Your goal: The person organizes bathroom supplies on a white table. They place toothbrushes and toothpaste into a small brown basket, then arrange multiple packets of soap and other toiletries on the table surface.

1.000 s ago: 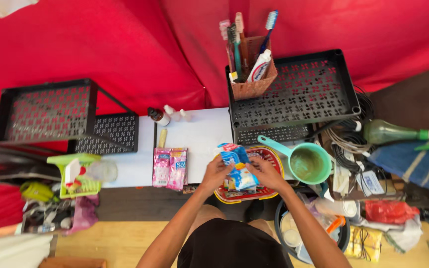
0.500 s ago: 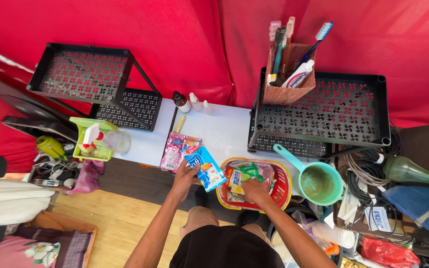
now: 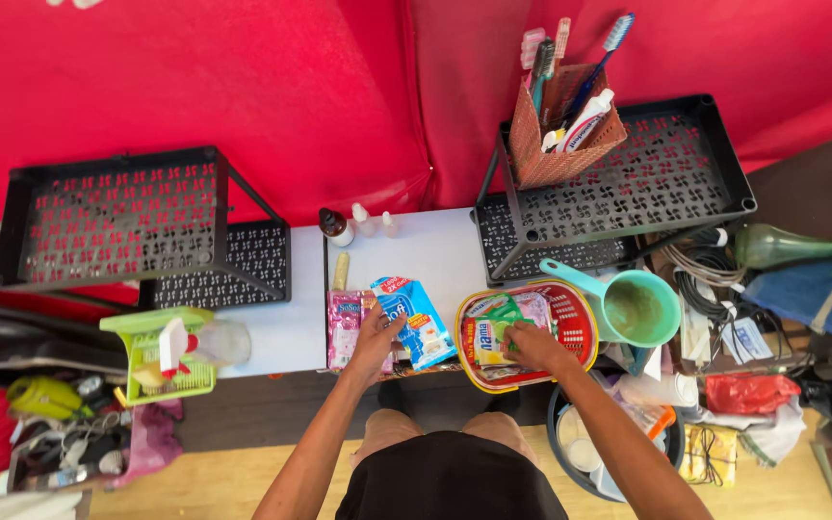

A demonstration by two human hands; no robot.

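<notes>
Left hand: my left hand (image 3: 375, 332), at centre frame, presses a blue-and-white sachet (image 3: 414, 323) flat onto the white bench (image 3: 406, 252); fingers are partly curled over its lower left edge, a loose hold rather than a full grip.
Right hand: my right hand (image 3: 532, 345), right of centre, reaches into the red oval basket (image 3: 578, 323); fingers are bent down onto a green-and-yellow packet (image 3: 494, 332). I cannot tell whether they have closed on it.
Sachet position: it lies tilted, just right of the pink sachets (image 3: 346, 323) and touching or overlapping their edge; I cannot tell which.
Basket position: at the front edge of the bench, just left of the teal dipper (image 3: 639, 306), below the right-hand black rack (image 3: 657, 183).
Other items: small bottles (image 3: 353, 223) along the back edge of the bench; wicker cup of toothbrushes (image 3: 559, 130) on the right-hand rack; green caddy (image 3: 164, 351) at lower left.
Technique, left: I judge it best to keep the sachet flat and square against the pink ones, well back from the front edge.
Technique, right: I would pinch one packet by a corner and lift straight up, clear of the rim and dipper handle.
</notes>
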